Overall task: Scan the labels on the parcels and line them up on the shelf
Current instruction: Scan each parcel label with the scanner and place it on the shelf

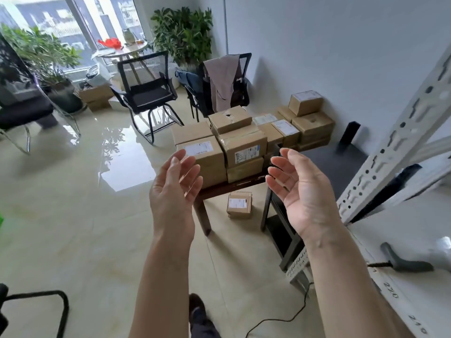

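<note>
Low table (219,189) — parcels (244,152) stacked, labels up

Two empty hands (174,191) before parcels (244,147)

Plain tan cardboard parcels (244,147) carry white printed labels (198,148) — one label has a blue strip. They crowd a dark brown wooden bench (219,189). The glossy tiled floor (73,215) is pale beige. The perforated metal shelf upright (395,142) is white — a dark grey handheld scanner (402,261) lies on the white shelf board (402,228). The mesh office chairs (146,91) are black.
</note>
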